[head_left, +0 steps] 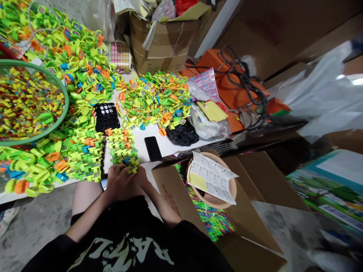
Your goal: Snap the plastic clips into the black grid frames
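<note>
My left hand [118, 180] is at the near end of a block of small plastic toy watches [122, 145], its fingers bent and closed against the nearest ones. On the other side of that end is my right hand [141, 176], closed at a yellow toy watch [132, 167]; its fingertips are largely hidden. The yellow, green, orange and blue watches stand in tight rows. A second block of rowed watches [86, 155] sits to the left, across a dark gap. Just right of the rows lies a black phone [153, 148].
Loose watches [155, 98] are heaped behind. A green basket [67, 100] of small yellow and red parts stands left. Black netting [107, 117] and a black bag [183, 134] lie on the table. At right, an open carton [176, 192] holds colourful pieces and a round tub [234, 185] under a printed sheet.
</note>
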`<action>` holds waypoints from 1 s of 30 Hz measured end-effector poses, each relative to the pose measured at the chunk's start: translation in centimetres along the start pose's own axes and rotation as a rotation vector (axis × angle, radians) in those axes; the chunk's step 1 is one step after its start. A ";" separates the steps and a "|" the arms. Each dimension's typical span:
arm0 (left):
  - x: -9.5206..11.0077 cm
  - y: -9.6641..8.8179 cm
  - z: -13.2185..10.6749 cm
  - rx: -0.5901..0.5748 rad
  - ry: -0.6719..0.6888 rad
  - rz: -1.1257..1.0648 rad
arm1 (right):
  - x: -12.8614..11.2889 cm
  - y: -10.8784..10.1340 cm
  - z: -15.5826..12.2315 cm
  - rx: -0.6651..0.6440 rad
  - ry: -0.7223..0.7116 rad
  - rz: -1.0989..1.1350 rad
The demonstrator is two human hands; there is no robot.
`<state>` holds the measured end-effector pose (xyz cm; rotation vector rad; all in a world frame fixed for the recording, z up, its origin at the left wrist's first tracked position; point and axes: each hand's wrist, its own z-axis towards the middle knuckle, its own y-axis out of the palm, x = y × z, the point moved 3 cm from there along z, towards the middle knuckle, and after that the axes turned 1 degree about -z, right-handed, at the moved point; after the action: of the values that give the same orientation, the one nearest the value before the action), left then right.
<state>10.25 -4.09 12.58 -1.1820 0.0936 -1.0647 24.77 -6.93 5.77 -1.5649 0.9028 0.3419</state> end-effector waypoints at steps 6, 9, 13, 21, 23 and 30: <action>0.4 0.3 0.9 -0.036 0.007 0.014 | 0.8 0.7 0.3 0.041 -0.058 0.115; 0.4 0.2 1.1 -0.052 -0.002 0.008 | 1.3 1.3 0.4 0.061 -0.094 0.164; 0.3 0.2 1.0 -0.051 -0.003 0.034 | 2.3 0.8 0.6 0.012 -0.096 0.256; -0.2 0.9 0.6 0.006 0.033 0.017 | 4.4 -8.2 7.9 -0.025 -0.150 0.120; -0.2 1.1 0.4 0.038 0.043 0.007 | 3.7 -10.0 11.7 0.100 -0.184 -0.045; -0.2 1.6 -0.2 0.006 0.001 0.027 | 0.9 -11.2 21.2 0.203 -0.123 -0.412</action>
<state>11.01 -4.16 11.18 -1.1720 0.1069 -1.0408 39.09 12.21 8.40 -1.4805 0.4866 0.0485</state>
